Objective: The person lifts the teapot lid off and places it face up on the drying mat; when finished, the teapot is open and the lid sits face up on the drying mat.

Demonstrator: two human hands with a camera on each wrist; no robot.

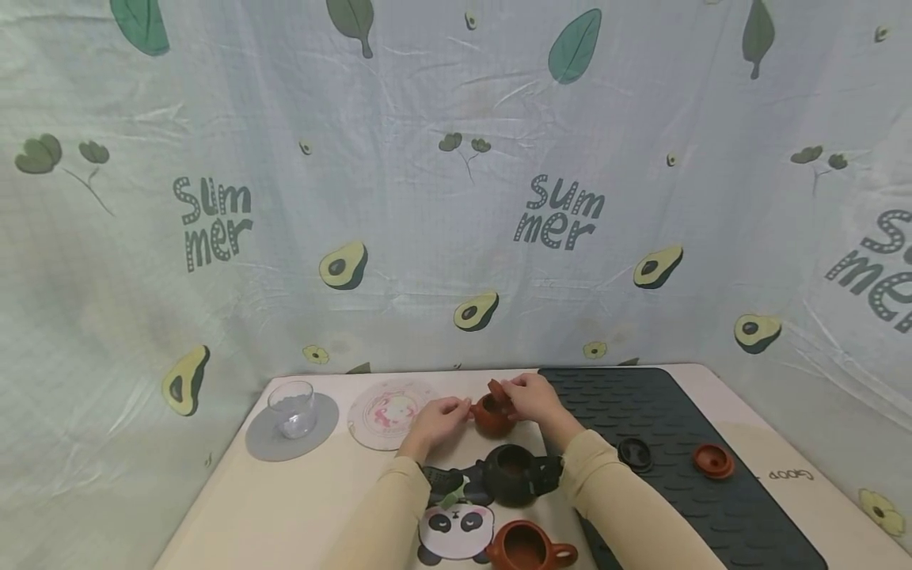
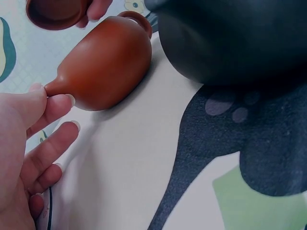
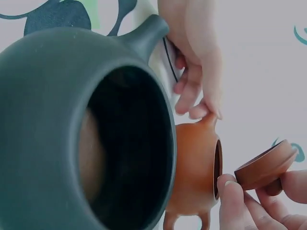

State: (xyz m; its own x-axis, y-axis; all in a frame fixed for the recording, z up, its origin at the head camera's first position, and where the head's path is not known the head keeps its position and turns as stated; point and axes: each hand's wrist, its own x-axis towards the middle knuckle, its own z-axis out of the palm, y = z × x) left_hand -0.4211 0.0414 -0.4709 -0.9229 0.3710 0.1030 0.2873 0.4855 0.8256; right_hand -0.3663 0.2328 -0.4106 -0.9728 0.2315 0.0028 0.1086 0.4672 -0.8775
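Observation:
A small reddish-brown clay teapot (image 1: 492, 419) stands at the far middle of the table, its mouth uncovered. My left hand (image 1: 436, 425) pinches its spout (image 2: 56, 86) between thumb and forefinger, the other fingers hanging free below. In my right hand (image 1: 533, 398) is a reddish-brown lid (image 3: 265, 167), held tilted by its knob side, apart from and beside the mouth. Nearer to me stand a larger dark teapot (image 1: 507, 484) with no lid on and another reddish-brown teapot (image 1: 510, 541), also lidless. The dark teapot fills much of the right wrist view.
To the right, a black ridged mat (image 1: 684, 507) bears a black lid (image 1: 634, 454) and a reddish-brown lid (image 1: 713, 461). At the left a clear glass cup (image 1: 295, 416) stands on a grey round mat (image 1: 262, 445). A round pink-patterned mat (image 1: 366, 427) lies beside my left hand.

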